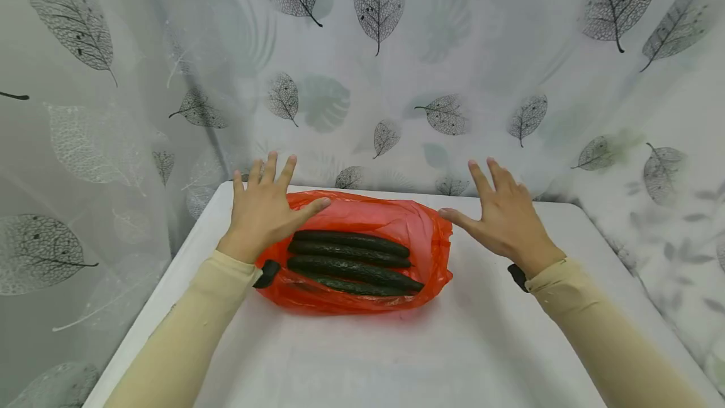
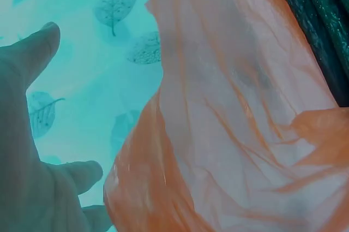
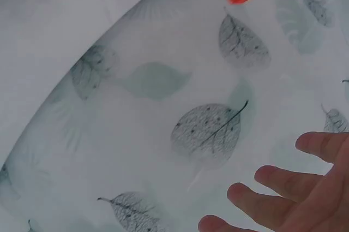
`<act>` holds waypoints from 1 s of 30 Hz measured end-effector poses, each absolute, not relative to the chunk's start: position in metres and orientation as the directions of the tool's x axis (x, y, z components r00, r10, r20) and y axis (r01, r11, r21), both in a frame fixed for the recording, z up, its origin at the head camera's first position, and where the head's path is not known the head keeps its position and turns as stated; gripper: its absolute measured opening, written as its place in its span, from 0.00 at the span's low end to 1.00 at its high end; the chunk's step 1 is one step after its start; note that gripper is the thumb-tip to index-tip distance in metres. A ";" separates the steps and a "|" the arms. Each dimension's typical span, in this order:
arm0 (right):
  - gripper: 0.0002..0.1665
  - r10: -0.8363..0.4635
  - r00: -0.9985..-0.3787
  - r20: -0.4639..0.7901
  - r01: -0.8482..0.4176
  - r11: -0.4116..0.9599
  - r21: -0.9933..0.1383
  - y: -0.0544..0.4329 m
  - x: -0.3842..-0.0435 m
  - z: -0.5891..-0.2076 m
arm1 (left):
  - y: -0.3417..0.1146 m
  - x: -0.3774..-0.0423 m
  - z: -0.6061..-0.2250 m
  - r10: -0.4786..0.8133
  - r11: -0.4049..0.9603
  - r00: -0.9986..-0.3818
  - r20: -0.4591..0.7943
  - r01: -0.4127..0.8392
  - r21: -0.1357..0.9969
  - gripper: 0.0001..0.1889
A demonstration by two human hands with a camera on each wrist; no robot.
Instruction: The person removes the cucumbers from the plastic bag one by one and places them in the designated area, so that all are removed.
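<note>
Left hand and right hand spread wide. One red bag, near the table's far edge, held four cucumbers.

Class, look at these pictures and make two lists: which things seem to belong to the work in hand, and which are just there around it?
Likely part of the work:
- red plastic bag
- dark green cucumbers inside it
- left hand, fingers spread
- right hand, fingers spread

Just surroundings:
- white table
- leaf-patterned curtain
</note>
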State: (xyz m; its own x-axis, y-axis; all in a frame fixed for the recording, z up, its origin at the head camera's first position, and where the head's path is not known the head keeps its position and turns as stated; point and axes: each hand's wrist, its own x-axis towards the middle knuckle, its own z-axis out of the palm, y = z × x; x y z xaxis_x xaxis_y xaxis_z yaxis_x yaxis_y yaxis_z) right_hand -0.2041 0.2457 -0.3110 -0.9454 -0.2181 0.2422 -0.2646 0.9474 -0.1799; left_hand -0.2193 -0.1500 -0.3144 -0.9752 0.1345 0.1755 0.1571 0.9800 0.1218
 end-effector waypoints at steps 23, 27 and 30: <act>0.52 -0.394 -0.915 0.092 -0.350 0.657 -0.668 0.116 -0.196 -0.356 | -0.185 -0.169 -0.360 -0.175 0.419 -0.967 0.185 0.096 0.903 0.59; 0.49 -0.384 -0.920 0.075 -0.334 0.668 -0.665 0.109 -0.199 -0.367 | -0.181 -0.162 -0.381 -0.357 0.112 -0.906 0.228 0.201 0.973 0.53; 0.48 -0.368 -0.928 0.054 -0.309 0.683 -0.662 0.106 -0.201 -0.375 | -0.178 -0.158 -0.395 -0.448 -0.071 -0.873 0.193 0.249 0.966 0.50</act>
